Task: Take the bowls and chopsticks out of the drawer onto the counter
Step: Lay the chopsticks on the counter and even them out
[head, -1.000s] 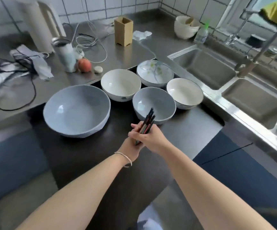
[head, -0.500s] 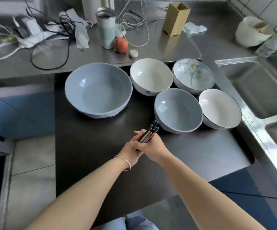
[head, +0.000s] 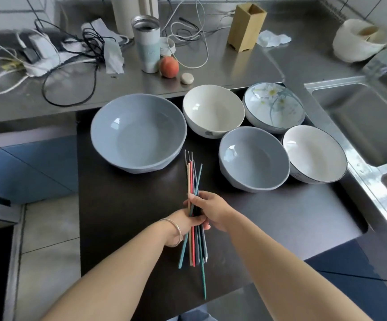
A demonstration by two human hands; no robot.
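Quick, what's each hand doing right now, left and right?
Left hand: closed around the bundle of chopsticks.
Right hand: closed on the same chopsticks, from the other side.

both bare arms reaching forward, meeting in the middle. left hand [head: 183, 220], thin silver bangle [head: 175, 230] on its wrist, and right hand [head: 211, 210] closed together around one bunch of thin colourful sticks [head: 193, 181].

No legible text, number or sign anywhere in view. Tumbler [head: 148, 46] on the surface: faint embossed mark on its pale blue band, too blurred to read. White bowl [head: 213, 111]: small dark sticker low on its outer wall, too small to read. Nothing else carries visible lettering.
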